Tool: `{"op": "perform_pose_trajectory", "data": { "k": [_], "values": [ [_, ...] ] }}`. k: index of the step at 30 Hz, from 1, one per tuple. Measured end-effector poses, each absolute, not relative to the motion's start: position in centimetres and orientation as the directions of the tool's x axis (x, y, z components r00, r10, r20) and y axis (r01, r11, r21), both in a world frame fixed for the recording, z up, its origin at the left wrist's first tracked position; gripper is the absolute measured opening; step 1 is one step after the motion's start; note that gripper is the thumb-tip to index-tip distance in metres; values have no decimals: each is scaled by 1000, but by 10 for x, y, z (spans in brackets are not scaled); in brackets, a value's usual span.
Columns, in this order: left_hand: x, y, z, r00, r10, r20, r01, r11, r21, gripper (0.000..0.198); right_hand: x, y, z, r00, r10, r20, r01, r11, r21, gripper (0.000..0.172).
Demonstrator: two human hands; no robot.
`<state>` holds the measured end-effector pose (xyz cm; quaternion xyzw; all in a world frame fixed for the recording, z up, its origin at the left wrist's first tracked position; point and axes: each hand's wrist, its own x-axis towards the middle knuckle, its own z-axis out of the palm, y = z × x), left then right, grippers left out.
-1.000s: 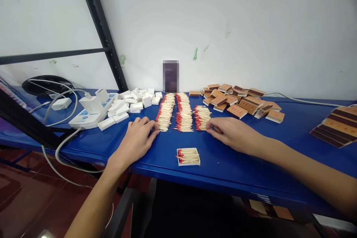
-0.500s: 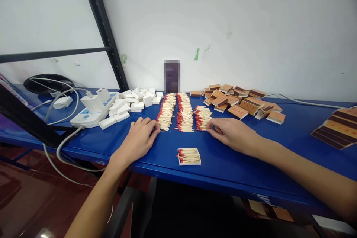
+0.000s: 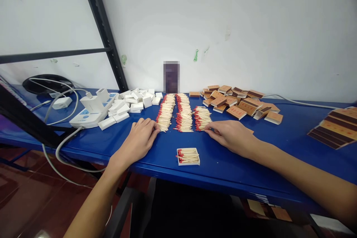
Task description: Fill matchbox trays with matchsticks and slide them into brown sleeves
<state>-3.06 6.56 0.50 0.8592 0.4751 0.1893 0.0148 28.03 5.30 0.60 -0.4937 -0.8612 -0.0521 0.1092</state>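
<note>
Three rows of red-tipped matches lie on the blue table: a left row (image 3: 166, 111), a middle row (image 3: 183, 113) and a shorter right row (image 3: 202, 118). My left hand (image 3: 141, 137) rests at the near end of the left row, its fingers curled together; whether they grip a match is hidden. At the near end of the right row, my right hand (image 3: 230, 135) pinches with thumb and forefinger against the matches; what lies between the fingertips is too small to tell. Nearer me sits a white tray (image 3: 188, 163) filled with matches, touched by neither hand.
White empty trays (image 3: 122, 108) are heaped at the left beside a power strip (image 3: 88, 118) with cables. Matchbox sleeves (image 3: 236, 112) form a pile at the back right, and more sleeves (image 3: 333, 128) stand far right. A black shelf post (image 3: 104, 29) rises at left.
My right hand has shifted slightly at the near end of the right row, its fingers drawn closer together. My left hand has stayed in place. The view has moved very slightly.
</note>
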Motion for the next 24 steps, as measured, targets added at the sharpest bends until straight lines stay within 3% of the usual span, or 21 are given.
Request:
{"op": "perform_pose_trajectory", "data": {
  "k": [8, 13, 17, 20, 24],
  "values": [
    [-30, 65, 6, 467, 831, 303, 811, -539, 229, 24, 277, 52, 9, -468, 862, 196, 876, 481, -23, 19],
    [-30, 64, 6, 460, 835, 302, 811, -533, 240, 22, 254, 34, 24, -473, 843, 256, 825, 526, -209, 13],
    [-31, 66, 4, 461, 829, 316, 800, -543, 256, 19, 228, 18, 33, -545, 820, 174, 745, 569, -348, 9],
    [-32, 64, 7, 462, 826, 323, 793, -548, 266, 18, 219, 13, 36, -556, 826, 93, 737, 542, -403, 10],
    [-21, 46, 18, 524, 790, 317, 737, -608, 296, 19, 228, 18, 38, -511, 846, 151, 753, 526, -395, 19]
  ]
}}
